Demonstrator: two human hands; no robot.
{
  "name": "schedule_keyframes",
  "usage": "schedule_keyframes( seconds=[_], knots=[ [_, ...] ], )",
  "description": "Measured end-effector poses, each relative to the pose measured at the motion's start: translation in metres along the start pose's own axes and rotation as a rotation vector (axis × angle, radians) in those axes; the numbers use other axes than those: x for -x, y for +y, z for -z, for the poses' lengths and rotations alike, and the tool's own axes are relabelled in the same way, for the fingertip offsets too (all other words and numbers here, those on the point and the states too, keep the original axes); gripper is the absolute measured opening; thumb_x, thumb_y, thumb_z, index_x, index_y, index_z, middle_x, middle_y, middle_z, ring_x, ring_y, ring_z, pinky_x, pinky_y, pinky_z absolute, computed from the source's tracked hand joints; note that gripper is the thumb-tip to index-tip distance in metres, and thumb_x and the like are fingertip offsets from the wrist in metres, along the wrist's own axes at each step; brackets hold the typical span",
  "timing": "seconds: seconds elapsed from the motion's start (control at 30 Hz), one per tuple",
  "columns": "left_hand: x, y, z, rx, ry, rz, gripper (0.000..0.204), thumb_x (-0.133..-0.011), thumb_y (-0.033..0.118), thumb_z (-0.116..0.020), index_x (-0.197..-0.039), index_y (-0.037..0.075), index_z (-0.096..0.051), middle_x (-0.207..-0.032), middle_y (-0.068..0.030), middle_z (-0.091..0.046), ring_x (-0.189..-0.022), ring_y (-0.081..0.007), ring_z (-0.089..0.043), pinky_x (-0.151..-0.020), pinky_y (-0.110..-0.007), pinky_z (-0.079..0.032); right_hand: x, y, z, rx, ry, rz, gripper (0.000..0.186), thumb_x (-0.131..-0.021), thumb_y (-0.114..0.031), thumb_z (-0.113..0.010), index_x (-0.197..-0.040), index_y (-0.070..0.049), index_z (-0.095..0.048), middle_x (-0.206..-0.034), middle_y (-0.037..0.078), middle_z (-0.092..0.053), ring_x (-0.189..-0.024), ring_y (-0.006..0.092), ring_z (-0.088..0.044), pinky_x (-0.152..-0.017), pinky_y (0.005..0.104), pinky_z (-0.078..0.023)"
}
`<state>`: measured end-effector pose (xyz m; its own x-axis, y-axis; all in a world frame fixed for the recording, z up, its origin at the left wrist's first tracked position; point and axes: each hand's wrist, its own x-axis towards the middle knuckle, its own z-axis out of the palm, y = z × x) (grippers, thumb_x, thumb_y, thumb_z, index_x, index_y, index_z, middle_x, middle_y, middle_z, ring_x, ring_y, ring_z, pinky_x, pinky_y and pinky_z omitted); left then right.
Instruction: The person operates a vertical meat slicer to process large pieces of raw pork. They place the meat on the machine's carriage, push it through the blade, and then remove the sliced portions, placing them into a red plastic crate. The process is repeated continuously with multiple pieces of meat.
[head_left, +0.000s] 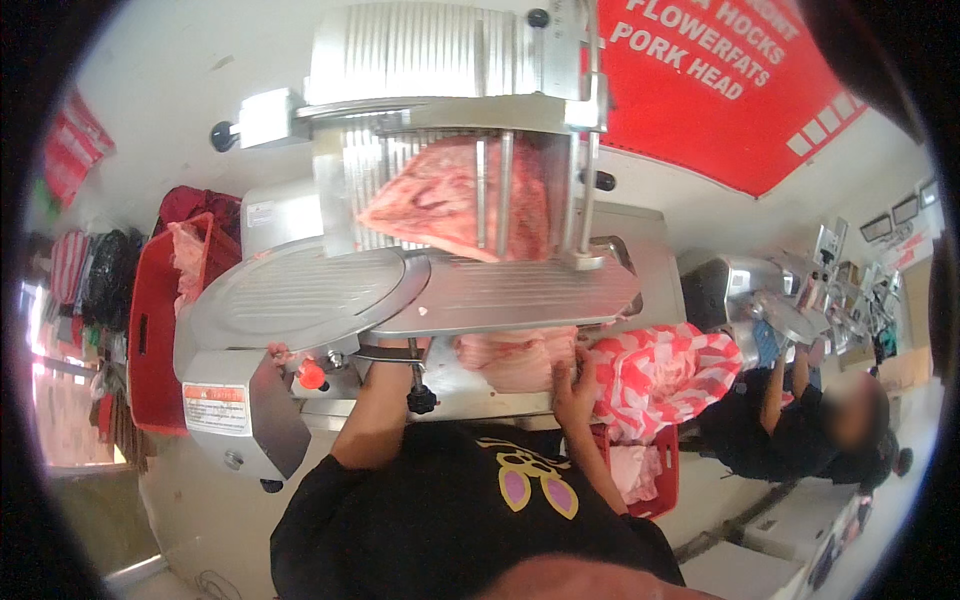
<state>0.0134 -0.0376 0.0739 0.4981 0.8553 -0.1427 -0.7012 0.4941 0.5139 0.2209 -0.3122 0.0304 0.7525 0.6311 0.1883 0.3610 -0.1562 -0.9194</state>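
A pile of pale pink meat slices (515, 357) lies on the near side of the slicer, below its ridged metal plate (510, 297). My right hand (574, 398) grips the right end of the pile, its thumb and fingers around the edge. From the lower left my left forearm (372, 415) reaches under the slicer's front; the machine hides that hand's fingers. Above, a large slab of raw meat (450, 195) sits on the slicer's ribbed carriage (350, 165), behind metal bars. The round blade cover (300, 290) is at the left.
A red-and-white checkered bag (655, 400) of meat stands right of my right hand, above a red crate (665, 485). Another red crate (152, 340) is at the left. A red knob (311, 375) and black knob (422, 400) jut near my left arm. A co-worker (800, 425) works at the right.
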Motion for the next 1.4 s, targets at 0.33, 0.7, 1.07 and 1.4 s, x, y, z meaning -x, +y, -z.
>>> schedule_keyframes(
  seconds=[0.33,0.7,1.07,1.4],
  knots=[
    [-0.002,-0.006,-0.008,0.011,-0.019,0.007,0.046,-0.102,0.032,-0.056,-0.137,0.003,-0.058,-0.136,-0.0140,-0.064,-0.123,-0.0262,-0.061,-0.099,-0.037,-0.053,-0.001,-0.011,0.005,0.139,-0.030,0.014,0.051,-0.099,-0.027,-0.068,-0.134,0.007,-0.053,-0.128,0.023,-0.060,-0.120,0.0324,-0.058,-0.105,0.0413,-0.045],
    [-0.004,-0.011,-0.009,-0.007,-0.024,0.002,0.046,-0.102,0.033,-0.056,-0.137,0.003,-0.058,-0.136,-0.0139,-0.064,-0.123,-0.0264,-0.062,-0.099,-0.037,-0.054,-0.003,-0.016,0.002,0.056,-0.033,0.050,0.039,-0.102,-0.024,-0.064,-0.130,0.003,-0.055,-0.119,0.016,-0.062,-0.110,0.0238,-0.060,-0.097,0.0371,-0.049],
    [0.014,-0.005,0.004,-0.021,-0.006,0.000,0.046,-0.102,0.033,-0.057,-0.137,0.003,-0.058,-0.137,-0.0139,-0.064,-0.123,-0.0265,-0.062,-0.098,-0.038,-0.055,-0.002,-0.009,0.003,0.031,-0.031,0.010,0.048,-0.100,-0.028,-0.067,-0.132,0.006,-0.054,-0.122,0.024,-0.063,-0.113,0.0341,-0.061,-0.101,0.0416,-0.047],
    [0.003,-0.001,0.000,-0.008,-0.028,0.009,0.045,-0.102,0.033,-0.057,-0.137,0.004,-0.058,-0.137,-0.0138,-0.064,-0.123,-0.0266,-0.062,-0.098,-0.038,-0.055,-0.001,-0.005,0.002,0.092,-0.044,-0.007,0.046,-0.102,-0.021,-0.065,-0.137,0.005,-0.051,-0.129,0.021,-0.060,-0.118,0.0277,-0.059,-0.105,0.0385,-0.045]
  ],
)
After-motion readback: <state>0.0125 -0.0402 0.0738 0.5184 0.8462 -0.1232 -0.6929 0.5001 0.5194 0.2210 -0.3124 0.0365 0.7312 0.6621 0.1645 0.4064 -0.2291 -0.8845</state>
